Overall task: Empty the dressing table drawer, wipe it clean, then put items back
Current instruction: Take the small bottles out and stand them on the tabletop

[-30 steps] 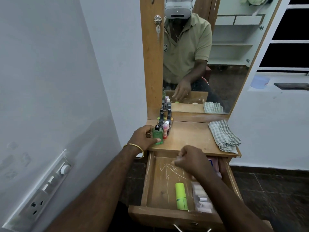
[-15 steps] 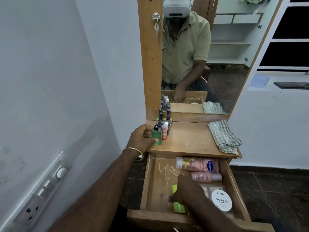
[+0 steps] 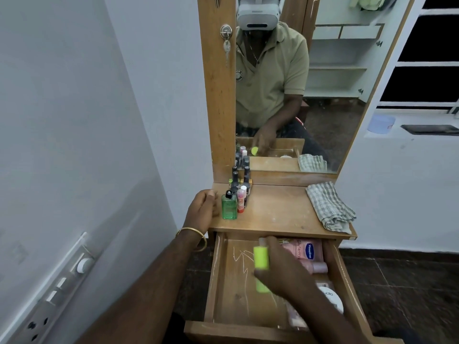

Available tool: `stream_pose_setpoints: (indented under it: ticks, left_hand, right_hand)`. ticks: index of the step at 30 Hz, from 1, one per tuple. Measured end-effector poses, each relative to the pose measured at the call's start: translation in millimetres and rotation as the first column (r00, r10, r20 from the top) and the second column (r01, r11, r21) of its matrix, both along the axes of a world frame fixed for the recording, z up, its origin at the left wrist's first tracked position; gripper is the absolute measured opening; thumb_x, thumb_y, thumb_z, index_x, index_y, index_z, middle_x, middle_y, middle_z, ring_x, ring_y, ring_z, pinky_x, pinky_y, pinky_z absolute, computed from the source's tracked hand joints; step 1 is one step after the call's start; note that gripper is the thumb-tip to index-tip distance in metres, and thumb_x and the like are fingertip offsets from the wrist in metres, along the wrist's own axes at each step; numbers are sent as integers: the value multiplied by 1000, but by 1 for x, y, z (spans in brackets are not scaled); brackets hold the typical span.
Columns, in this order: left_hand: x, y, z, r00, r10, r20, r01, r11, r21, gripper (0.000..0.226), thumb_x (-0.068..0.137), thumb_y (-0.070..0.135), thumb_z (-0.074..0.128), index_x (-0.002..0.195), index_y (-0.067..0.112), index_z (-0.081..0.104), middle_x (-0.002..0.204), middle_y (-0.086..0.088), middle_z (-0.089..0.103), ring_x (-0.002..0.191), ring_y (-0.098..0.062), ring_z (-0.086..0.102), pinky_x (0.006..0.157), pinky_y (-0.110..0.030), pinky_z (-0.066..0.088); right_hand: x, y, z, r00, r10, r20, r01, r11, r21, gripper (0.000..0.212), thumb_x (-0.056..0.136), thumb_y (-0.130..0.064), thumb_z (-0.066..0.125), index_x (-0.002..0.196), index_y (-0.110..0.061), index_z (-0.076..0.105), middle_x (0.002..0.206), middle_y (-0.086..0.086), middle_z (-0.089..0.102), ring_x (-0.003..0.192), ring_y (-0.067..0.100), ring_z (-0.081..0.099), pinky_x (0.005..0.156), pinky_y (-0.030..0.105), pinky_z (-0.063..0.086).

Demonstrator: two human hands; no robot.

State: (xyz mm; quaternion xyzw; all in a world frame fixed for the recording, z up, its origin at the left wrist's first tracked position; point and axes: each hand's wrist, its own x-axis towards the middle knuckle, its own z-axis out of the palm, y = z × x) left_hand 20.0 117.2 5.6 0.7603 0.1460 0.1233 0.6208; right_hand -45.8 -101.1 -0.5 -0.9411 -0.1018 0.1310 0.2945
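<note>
Emptying phase, drawer (image 3: pixel 218 281) not yet cleared. Neon-yellow tube (image 3: pixel 261 260) is gripped in the right hand (image 3: pixel 280 269), lower centre of frame, lifted above the drawer floor; long axis runs roughly top-to-bottom in frame, cap end toward the tabletop (image 3: pixel 275 209). Motion blur, so exact finger wrap cannot be told.

Left hand (image 3: pixel 202 209) sits at the tabletop's left edge, fingers loosely curled, just beside the green bottle (image 3: pixel 229 206); contact cannot be told.

Judged drop zone: bare tabletop directly above the tube in frame, between the bottle cluster (image 3: pixel 240 180) on the left and the checked cloth (image 3: pixel 329 207) on the right. Tabletop's front lip must be cleared first.

Left in the drawer, right side: pink Vaseline bottle (image 3: pixel 309 253), white round jar (image 3: pixel 331 297).
</note>
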Motion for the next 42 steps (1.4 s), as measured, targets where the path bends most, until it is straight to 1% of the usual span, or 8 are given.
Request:
stream_pose_setpoints:
  ticks: [5, 11, 20, 25, 34, 36, 39, 42]
  left_hand:
    - [20, -5, -4, 999, 32, 6, -32, 948, 316, 25, 99, 7, 42, 114, 9, 62, 118, -10, 65, 110, -25, 59, 100, -39, 48]
    - [23, -12, -12, 994, -34, 102, -19, 876, 482, 15, 91, 8, 58, 102, 13, 66, 101, -5, 67, 95, -19, 60, 83, -31, 49]
    - [25, -11, -15, 987, -46, 151, -44, 839, 543, 17, 92, 19, 63, 106, 13, 69, 100, -2, 70, 92, -16, 62, 82, -30, 51]
    - [28, -7, -20, 984, -63, 166, -45, 815, 577, 20, 91, 11, 59, 108, 11, 69, 102, -6, 70, 95, -20, 62, 85, -31, 49]
    - [27, -6, -24, 983, -69, 169, -46, 802, 595, 20, 90, 9, 59, 107, 11, 69, 102, -6, 70, 96, -20, 61, 81, -23, 42]
    - [27, -6, -25, 983, -67, 173, -51, 799, 600, 18, 90, 13, 61, 106, 12, 70, 101, -5, 70, 95, -19, 62, 80, -23, 43]
    - [27, -6, -24, 984, -71, 162, -41, 797, 602, 18, 90, 19, 62, 105, 13, 71, 100, -4, 70, 94, -18, 62, 80, -26, 46]
    - [28, -6, -23, 985, -73, 157, -36, 800, 599, 17, 90, 22, 63, 104, 15, 70, 99, -3, 70, 93, -18, 62, 82, -31, 49]
  right_hand:
    - [28, 2, 42, 945, -97, 312, 3, 957, 289, 54, 82, -34, 75, 124, -34, 40, 107, -6, 60, 90, 13, 62, 76, 40, 55]
    - [82, 16, 43, 913, -196, 358, 100, 958, 268, 49, 82, -36, 76, 117, -27, 43, 110, -5, 59, 98, 18, 60, 74, 33, 46]
    - [138, 35, 21, 892, -284, 352, 164, 929, 333, 47, 79, -24, 80, 117, -18, 52, 115, 3, 63, 104, 20, 58, 80, 32, 46]
    - [153, 39, 16, 879, -318, 356, 179, 911, 372, 55, 77, -15, 82, 125, -17, 54, 120, 2, 60, 109, 18, 54, 85, 28, 41]
    - [160, 40, 5, 860, -413, 298, 249, 852, 461, 41, 73, -9, 84, 106, -16, 61, 101, 0, 69, 90, 13, 63, 77, 29, 51]
    - [162, 41, 2, 858, -425, 289, 260, 844, 468, 37, 73, -10, 84, 103, -18, 63, 98, 0, 71, 89, 15, 65, 80, 34, 54]
    - [166, 40, -1, 850, -435, 297, 275, 848, 453, 32, 74, -11, 84, 99, -17, 66, 96, 0, 71, 89, 16, 65, 81, 38, 56]
    - [170, 39, -2, 841, -430, 330, 279, 866, 415, 28, 76, -15, 83, 100, -14, 69, 98, 2, 71, 90, 18, 64, 78, 31, 52]
